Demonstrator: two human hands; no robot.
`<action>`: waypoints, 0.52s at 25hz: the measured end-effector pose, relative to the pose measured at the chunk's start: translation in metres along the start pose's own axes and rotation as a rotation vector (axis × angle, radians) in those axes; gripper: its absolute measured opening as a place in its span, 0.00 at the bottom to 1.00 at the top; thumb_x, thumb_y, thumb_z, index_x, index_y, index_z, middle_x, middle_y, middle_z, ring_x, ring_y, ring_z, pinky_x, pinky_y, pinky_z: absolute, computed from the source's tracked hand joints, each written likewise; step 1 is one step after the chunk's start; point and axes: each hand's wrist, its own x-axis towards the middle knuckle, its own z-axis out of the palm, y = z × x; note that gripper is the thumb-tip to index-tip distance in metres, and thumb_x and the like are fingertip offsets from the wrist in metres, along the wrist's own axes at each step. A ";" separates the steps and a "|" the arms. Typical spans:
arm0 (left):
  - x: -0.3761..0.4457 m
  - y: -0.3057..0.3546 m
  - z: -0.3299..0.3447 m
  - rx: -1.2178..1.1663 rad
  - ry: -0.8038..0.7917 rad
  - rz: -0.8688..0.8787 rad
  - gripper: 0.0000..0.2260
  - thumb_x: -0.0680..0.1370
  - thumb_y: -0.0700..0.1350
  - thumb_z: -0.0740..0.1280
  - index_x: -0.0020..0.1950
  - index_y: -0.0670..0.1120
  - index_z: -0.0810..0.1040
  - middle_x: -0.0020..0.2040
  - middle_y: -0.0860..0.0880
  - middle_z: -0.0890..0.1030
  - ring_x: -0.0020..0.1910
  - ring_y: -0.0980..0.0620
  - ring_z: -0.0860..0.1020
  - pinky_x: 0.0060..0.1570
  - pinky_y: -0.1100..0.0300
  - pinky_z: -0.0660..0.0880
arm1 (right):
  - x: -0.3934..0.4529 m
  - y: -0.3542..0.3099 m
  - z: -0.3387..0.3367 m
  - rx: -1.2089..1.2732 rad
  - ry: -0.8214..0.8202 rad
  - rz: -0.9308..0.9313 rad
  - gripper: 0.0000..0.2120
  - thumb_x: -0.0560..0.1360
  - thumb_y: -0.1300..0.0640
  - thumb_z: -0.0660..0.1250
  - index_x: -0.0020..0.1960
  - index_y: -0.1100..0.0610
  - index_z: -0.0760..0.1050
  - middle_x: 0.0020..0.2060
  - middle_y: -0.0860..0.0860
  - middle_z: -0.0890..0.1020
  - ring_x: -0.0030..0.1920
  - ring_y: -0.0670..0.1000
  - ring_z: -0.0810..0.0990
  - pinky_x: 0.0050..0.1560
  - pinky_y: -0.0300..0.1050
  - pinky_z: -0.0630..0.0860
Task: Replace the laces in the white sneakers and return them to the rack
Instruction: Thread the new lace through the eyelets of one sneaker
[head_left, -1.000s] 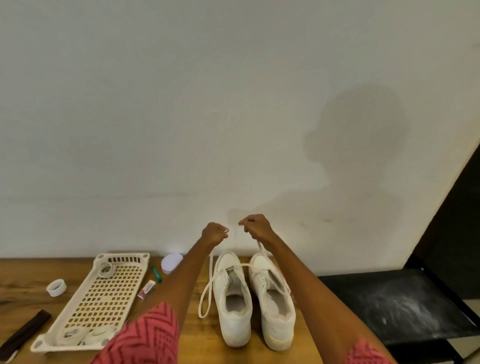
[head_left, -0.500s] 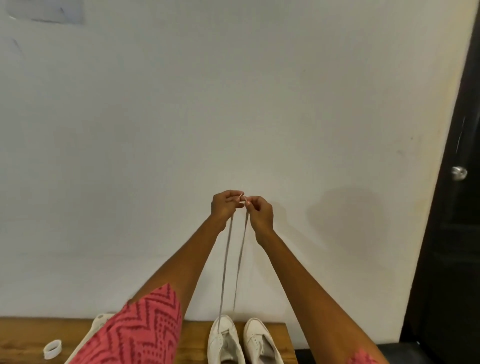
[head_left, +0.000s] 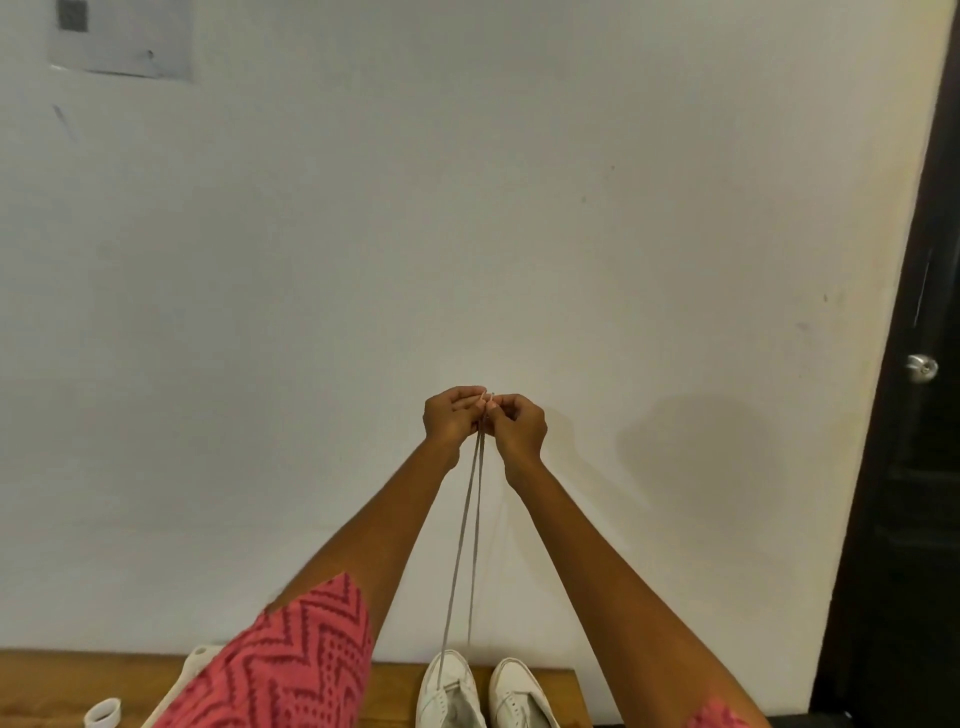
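Two white sneakers stand side by side at the bottom edge, toes toward the wall: the left sneaker (head_left: 451, 693) and the right sneaker (head_left: 522, 693). Two strands of a white lace (head_left: 464, 561) rise taut from the left sneaker to my hands. My left hand (head_left: 451, 418) and my right hand (head_left: 517, 423) are raised in front of the wall, side by side and touching, each pinching a lace end at the fingertips. The lace tips (head_left: 487, 397) stick out just above the fingers.
The sneakers stand on a wooden table (head_left: 395, 688) against a white wall. A white tape roll (head_left: 104, 713) lies at the table's left, and a corner of a white plastic rack (head_left: 200, 657) shows behind my left sleeve. A dark door with a knob (head_left: 922, 368) is at the right.
My hands rose from just above the sneakers to high in front of the wall, pulling the lace taut. They have since come closer together, and the view tilted up.
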 end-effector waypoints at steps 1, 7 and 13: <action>0.001 0.000 0.001 -0.007 -0.003 -0.008 0.10 0.77 0.35 0.66 0.57 0.37 0.78 0.54 0.40 0.80 0.48 0.47 0.79 0.48 0.59 0.78 | 0.000 0.000 0.000 -0.017 0.003 -0.001 0.04 0.76 0.64 0.65 0.48 0.64 0.78 0.42 0.59 0.81 0.42 0.55 0.81 0.49 0.48 0.81; 0.004 0.000 0.005 -0.026 -0.012 -0.028 0.10 0.76 0.36 0.66 0.57 0.37 0.79 0.55 0.40 0.80 0.47 0.47 0.79 0.49 0.58 0.78 | 0.003 -0.002 -0.003 -0.002 0.044 0.037 0.03 0.76 0.64 0.66 0.47 0.62 0.78 0.41 0.56 0.81 0.42 0.54 0.81 0.48 0.45 0.81; 0.009 0.002 0.004 0.017 -0.038 -0.010 0.10 0.76 0.34 0.67 0.57 0.37 0.79 0.55 0.39 0.81 0.48 0.47 0.80 0.49 0.57 0.79 | 0.006 -0.005 0.000 -0.006 0.063 0.041 0.03 0.75 0.65 0.66 0.47 0.63 0.78 0.41 0.57 0.81 0.40 0.52 0.81 0.45 0.43 0.80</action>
